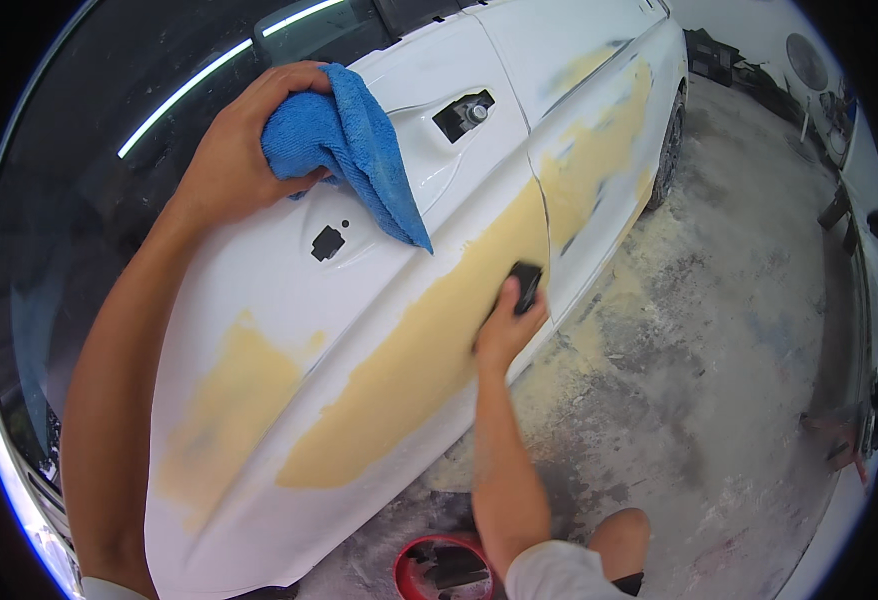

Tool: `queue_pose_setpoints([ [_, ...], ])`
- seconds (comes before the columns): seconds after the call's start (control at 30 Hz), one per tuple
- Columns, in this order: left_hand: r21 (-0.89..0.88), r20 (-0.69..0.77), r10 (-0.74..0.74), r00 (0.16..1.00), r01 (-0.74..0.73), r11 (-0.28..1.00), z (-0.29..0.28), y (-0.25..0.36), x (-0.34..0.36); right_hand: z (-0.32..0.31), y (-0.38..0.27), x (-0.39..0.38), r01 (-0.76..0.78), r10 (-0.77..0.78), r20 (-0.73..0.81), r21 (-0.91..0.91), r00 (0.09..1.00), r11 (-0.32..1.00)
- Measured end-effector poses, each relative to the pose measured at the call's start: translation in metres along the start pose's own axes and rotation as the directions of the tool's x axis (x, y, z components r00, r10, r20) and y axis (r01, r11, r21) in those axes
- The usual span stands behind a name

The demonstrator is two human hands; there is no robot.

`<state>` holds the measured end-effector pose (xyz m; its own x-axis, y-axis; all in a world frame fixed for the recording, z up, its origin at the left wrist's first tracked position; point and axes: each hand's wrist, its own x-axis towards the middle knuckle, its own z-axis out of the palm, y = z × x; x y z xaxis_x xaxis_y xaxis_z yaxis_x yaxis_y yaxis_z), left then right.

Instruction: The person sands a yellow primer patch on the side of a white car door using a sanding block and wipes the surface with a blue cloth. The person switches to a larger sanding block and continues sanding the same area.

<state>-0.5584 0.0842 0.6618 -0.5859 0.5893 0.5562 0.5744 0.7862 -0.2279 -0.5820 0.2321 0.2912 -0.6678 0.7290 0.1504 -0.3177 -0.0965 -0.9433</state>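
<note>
A white car body panel (369,250) stretches before me, with a long patch of yellowish body filler (409,360) on it. My left hand (239,155) is closed around a crumpled blue microfiber cloth (349,140), one corner of which hangs down over the panel near the door handle recess. Lower and to the right, my right hand (507,328) grips a black sanding block (527,284) over the right part of that filler patch, close to the seam between two panels. The right hand is slightly blurred. Part of the block is hidden by its fingers.
Dark side windows (109,180) run along the left. Two dark cutouts open in the door, one a handle recess (464,117). A red bucket (446,568) stands on the dusty grey floor (699,370) by my leg. A wheel (670,150) and a fan (806,62) are farther off.
</note>
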Motion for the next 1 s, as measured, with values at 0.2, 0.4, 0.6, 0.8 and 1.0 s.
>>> queue_pose_setpoints([
  [0.2,0.003,0.011,0.021,1.000,-0.021,1.000,-0.001,0.001,-0.001,-0.043,-0.036,-0.236,0.395,-0.420,0.307,0.143,0.854,0.907],
  [0.4,0.003,0.005,0.014,1.000,-0.014,1.000,0.001,-0.002,-0.001,0.005,-0.012,0.059,0.158,-0.156,0.117,-0.010,0.981,0.987],
  [0.6,0.003,0.031,-0.042,0.999,0.042,0.999,-0.004,0.007,-0.001,-0.003,0.001,0.059,0.102,-0.045,0.314,-0.168,0.948,0.980],
  [0.8,-0.008,0.035,-0.028,0.999,0.028,1.000,-0.004,0.007,-0.001,-0.011,-0.003,0.025,0.171,-0.121,0.305,-0.142,0.945,0.975],
  [1.0,0.034,-0.005,0.058,0.998,-0.058,0.998,-0.001,0.000,-0.002,-0.001,0.019,0.060,0.073,-0.062,0.162,-0.058,0.985,0.996],
])
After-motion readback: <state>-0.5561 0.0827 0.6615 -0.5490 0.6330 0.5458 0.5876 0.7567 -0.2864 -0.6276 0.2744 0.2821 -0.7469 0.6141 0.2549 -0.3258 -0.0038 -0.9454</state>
